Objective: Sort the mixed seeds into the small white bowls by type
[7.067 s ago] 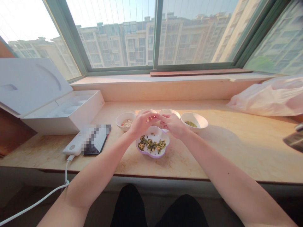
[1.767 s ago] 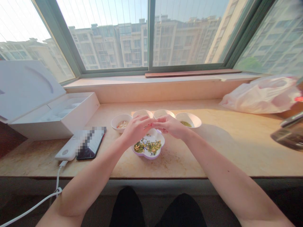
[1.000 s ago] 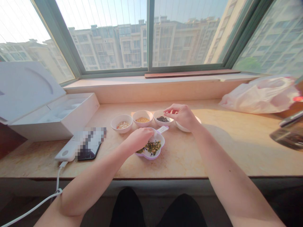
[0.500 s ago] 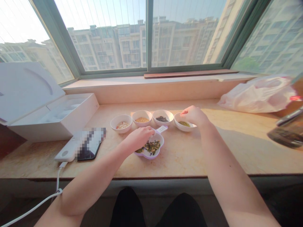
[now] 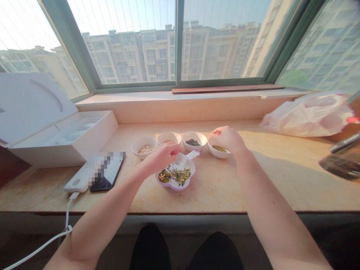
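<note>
Clover-shaped dish, white with lilac rim, short handle angled away to the far right; set on a marbled counter, holding mixed green, yellow and black beans. Left hand: over the dish's far-left rim, fingers curled and drawn together; whether anything is pinched cannot be told. Four round white bowls, in a row beyond the dish: first bowl, far left of it, pale flat pieces; second bowl, behind it, partly covered by the left hand; third bowl, behind its handle, black beans; fourth bowl, far right of it, green beans. Right hand: at the fourth bowl, right of the dish, fingertips bunched above the far rim; contents of the grip, if any, cannot be told. Smartphone: left of the dish. White box, lid raised: farther left, beyond the dish.
</note>
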Action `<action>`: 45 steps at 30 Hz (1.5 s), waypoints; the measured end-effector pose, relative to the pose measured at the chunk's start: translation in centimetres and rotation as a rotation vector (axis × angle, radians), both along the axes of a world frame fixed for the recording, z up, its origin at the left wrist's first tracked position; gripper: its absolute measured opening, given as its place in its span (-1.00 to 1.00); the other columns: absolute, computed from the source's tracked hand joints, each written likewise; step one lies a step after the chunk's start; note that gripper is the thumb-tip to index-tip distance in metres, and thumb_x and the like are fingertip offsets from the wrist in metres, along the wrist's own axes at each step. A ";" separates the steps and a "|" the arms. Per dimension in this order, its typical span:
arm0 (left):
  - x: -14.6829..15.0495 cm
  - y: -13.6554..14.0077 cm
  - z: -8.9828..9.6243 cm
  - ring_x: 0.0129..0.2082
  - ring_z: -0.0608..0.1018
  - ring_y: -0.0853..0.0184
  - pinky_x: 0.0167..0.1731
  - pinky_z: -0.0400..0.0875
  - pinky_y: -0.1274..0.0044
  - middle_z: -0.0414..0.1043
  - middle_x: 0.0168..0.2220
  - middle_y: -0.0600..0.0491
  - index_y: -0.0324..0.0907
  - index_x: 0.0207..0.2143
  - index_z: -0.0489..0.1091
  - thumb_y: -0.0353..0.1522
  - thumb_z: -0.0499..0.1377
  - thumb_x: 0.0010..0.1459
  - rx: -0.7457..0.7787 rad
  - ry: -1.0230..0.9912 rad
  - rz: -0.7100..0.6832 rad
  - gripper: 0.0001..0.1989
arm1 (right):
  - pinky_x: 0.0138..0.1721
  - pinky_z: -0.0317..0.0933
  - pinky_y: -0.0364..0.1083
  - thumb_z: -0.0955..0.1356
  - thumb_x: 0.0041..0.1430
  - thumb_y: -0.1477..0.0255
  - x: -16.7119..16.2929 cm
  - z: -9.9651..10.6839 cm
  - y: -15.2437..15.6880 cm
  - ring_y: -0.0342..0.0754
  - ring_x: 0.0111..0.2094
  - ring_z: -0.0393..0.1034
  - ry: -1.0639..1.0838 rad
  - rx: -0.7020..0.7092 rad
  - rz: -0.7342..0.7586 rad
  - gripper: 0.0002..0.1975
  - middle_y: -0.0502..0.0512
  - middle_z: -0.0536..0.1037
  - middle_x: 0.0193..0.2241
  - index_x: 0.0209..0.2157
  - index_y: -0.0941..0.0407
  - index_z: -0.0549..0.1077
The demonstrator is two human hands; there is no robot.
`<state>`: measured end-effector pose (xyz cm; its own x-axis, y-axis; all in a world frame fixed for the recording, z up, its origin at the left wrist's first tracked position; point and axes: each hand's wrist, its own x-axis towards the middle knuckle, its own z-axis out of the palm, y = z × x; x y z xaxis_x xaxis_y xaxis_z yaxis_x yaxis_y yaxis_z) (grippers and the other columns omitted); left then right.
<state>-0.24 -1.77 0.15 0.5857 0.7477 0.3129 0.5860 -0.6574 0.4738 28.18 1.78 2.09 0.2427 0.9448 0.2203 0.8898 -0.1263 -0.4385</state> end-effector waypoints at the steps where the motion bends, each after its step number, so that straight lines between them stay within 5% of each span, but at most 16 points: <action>1: 0.0 0.1 0.1 -0.18 0.62 0.35 -0.16 0.54 0.50 0.58 -0.17 -0.01 -0.21 -0.10 0.49 -0.53 0.10 0.25 -0.059 -0.127 0.003 -0.76 | -0.25 0.28 -0.04 0.41 0.11 0.32 -0.5 0.0 -0.1 0.07 -0.27 0.50 0.052 0.066 0.067 -0.77 0.20 0.68 -0.29 -0.24 0.10 0.67; 5: 0.1 0.4 0.4 -0.18 0.63 0.37 -0.16 0.54 0.51 0.54 -0.17 -0.02 -0.23 0.01 0.39 -0.45 0.21 0.22 -0.418 -0.626 -0.011 -0.71 | -0.23 0.31 -0.05 0.38 0.19 0.30 -3.1 -0.2 -0.7 0.00 -0.32 0.47 0.255 0.292 0.344 -0.72 0.18 0.68 -0.28 -0.17 0.13 0.66; 10: 0.1 0.8 1.0 -0.27 0.61 0.44 -0.15 0.51 0.57 0.49 -0.31 0.10 -0.23 -0.20 0.42 -0.52 0.41 -0.06 -0.843 -1.150 -0.059 -0.65 | -0.34 0.32 -0.07 0.40 0.20 0.27 -6.1 -1.1 -2.1 -0.08 -0.43 0.43 0.527 0.354 0.573 -0.72 0.13 0.64 -0.39 -0.17 0.14 0.66; 17: 0.3 0.7 0.9 -0.34 0.60 0.44 -0.17 0.50 0.56 0.49 -0.37 0.13 -0.23 -0.23 0.43 -0.57 0.43 -0.11 -0.904 -1.239 -0.036 -0.63 | -0.47 0.29 -0.13 0.51 0.10 0.21 -8.5 -2.0 -3.3 -0.15 -0.48 0.38 0.675 0.254 0.829 -0.66 0.08 0.62 -0.38 -0.14 0.10 0.66; 24: 1.0 0.4 -0.1 -0.28 0.62 0.42 -0.03 0.50 0.49 0.53 -0.30 0.06 -0.27 -0.28 0.46 -0.57 0.41 -0.07 -0.870 -1.157 0.045 -0.72 | -0.49 0.20 -0.10 0.49 0.15 0.14 -8.9 -2.9 -3.0 -0.17 -0.57 0.28 0.584 0.253 0.753 -0.69 0.01 0.52 -0.56 -0.29 0.11 0.69; 29: 0.8 0.3 -0.1 -0.22 0.62 0.35 -0.06 0.53 0.43 0.58 -0.22 -0.02 -0.25 -0.20 0.49 -0.50 0.34 0.07 -0.698 -0.892 0.121 -0.79 | -0.42 0.20 -0.08 0.46 0.18 0.11 -8.4 -2.9 -2.6 -0.12 -0.49 0.34 0.511 0.266 0.744 -0.66 0.06 0.56 -0.50 -0.37 0.11 0.66; 32: 0.6 -0.3 0.0 -0.24 0.62 0.28 -0.13 0.51 0.40 0.60 -0.24 -0.04 -0.22 -0.26 0.52 -0.51 0.23 0.16 -0.355 -0.419 0.151 -0.90 | -0.44 0.19 -0.10 0.46 0.15 0.05 -8.2 -2.5 -2.5 -0.13 -0.49 0.33 0.654 0.230 0.719 -0.60 0.06 0.56 -0.47 -0.35 0.14 0.62; 36: 0.7 -1.0 -0.2 -0.28 0.61 0.20 -0.19 0.46 0.39 0.59 -0.30 -0.06 -0.23 -0.32 0.53 -0.53 0.09 0.25 0.008 0.167 0.109 -0.79 | -0.56 0.08 -0.14 0.44 0.12 -0.06 -7.9 -1.7 -2.5 -0.22 -0.61 0.18 0.909 0.144 0.715 -0.49 -0.02 0.44 -0.58 -0.45 0.15 0.52; 39: 0.8 -1.2 -0.6 -0.26 0.63 0.20 -0.24 0.45 0.44 0.59 -0.21 -0.09 -0.22 -0.25 0.53 -0.55 0.02 0.27 0.071 0.333 0.073 -0.72 | -0.62 -0.01 -0.16 0.46 0.05 -0.12 -7.4 -1.1 -2.2 -0.25 -0.65 0.10 0.983 0.145 0.678 -0.45 -0.08 0.33 -0.65 -0.49 0.14 0.49; 45: 1.0 -1.3 -0.8 -0.19 0.65 0.20 -0.29 0.46 0.50 0.59 -0.09 -0.08 -0.19 -0.18 0.52 -0.60 -0.02 0.24 0.076 0.476 0.026 -0.66 | -0.59 0.02 -0.16 0.50 -0.03 -0.10 -5.2 -0.8 -0.6 -0.25 -0.62 0.13 0.985 0.257 0.532 -0.45 -0.01 0.43 -0.55 -0.45 0.15 0.52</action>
<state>0.72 -3.04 -0.66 0.6585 0.7494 0.0690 0.7429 -0.6620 0.0995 23.00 1.16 1.27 -0.0001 0.9339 0.3576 0.0603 0.3569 -0.9322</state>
